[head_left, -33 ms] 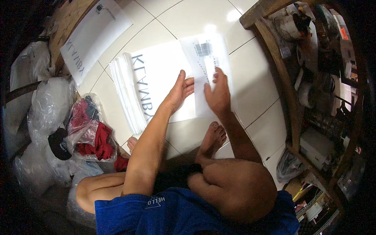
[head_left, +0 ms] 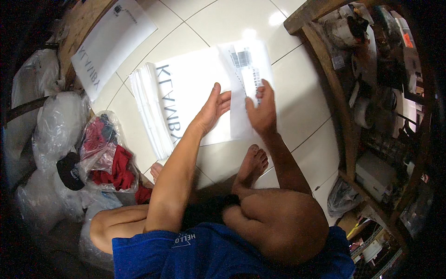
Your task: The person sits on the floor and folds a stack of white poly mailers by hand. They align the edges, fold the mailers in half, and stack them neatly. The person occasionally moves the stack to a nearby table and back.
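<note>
Nearest: one blue shirt [head_left: 227, 255], two bent bare legs [head_left: 283, 228], two bare feet [head_left: 251, 169] on the tiled floor [head_left: 304, 90], one partly hidden by the left forearm. Two hands, both forearms reaching far from the near side. Left hand [head_left: 211, 112]: palm turned right, thumb raised and well apart, other fingers stretched right, tips at the edge of the flap; no firm grip visible. Right hand [head_left: 264, 114]: back up, thumb and forefinger spread, remaining fingers half curled, over the printed right part of the pile; can't tell if anything is pinched. One pile of white printed sheets [head_left: 195, 76] on the floor, under and beyond the hands; layers too tight to count. One bunched, ridged edge [head_left: 151, 111] at its left; one translucent flap [head_left: 239, 123] at its right, between the hands. Left side: one clear bag with red cloth [head_left: 121, 169], one black item [head_left: 70, 171] just beside it, several clear plastic bags [head_left: 60, 125], overlapping, not countable. Right side: one wooden frame [head_left: 323, 60], one grey box [head_left: 375, 172], one grey plastic bag [head_left: 343, 197]. Far left: one separate white printed sheet [head_left: 116, 46], apart from the pile.
</note>
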Demonstrator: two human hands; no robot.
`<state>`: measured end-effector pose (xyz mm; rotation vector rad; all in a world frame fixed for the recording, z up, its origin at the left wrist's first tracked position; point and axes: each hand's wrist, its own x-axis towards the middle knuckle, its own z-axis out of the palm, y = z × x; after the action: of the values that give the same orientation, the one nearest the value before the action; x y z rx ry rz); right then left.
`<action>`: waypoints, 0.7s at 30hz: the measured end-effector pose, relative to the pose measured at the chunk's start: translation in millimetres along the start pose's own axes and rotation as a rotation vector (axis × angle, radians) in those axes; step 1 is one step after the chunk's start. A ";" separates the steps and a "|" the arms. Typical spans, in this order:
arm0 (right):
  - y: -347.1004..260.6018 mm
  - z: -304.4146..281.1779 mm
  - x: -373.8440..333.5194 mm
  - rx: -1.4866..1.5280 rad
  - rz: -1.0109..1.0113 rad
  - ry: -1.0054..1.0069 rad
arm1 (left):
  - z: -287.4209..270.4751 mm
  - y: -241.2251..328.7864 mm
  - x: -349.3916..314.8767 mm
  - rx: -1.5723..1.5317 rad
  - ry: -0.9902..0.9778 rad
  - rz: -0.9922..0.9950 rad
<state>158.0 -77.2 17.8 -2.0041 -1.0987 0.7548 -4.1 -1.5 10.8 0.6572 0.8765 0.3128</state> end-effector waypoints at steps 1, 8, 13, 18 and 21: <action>11.3 -3.8 -0.4 0.087 -0.022 0.081 | 6.0 6.3 -1.4 0.015 -0.027 -0.005; 45.2 -31.9 20.4 0.092 0.116 0.159 | 37.0 38.9 0.0 0.636 0.010 0.137; 48.5 -26.4 35.6 -0.158 0.121 0.067 | 2.0 37.1 -10.1 0.671 0.525 0.413; 27.1 -29.9 51.2 -0.318 0.207 -0.129 | -81.7 55.2 -47.7 1.339 1.134 0.586; 19.3 -27.1 54.8 -0.389 0.179 -0.109 | -113.5 59.4 -62.9 1.304 1.243 0.307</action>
<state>212.8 -45.1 9.5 -2.4378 -1.2133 0.7961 -131.9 57.4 34.9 1.9003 2.2204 0.4016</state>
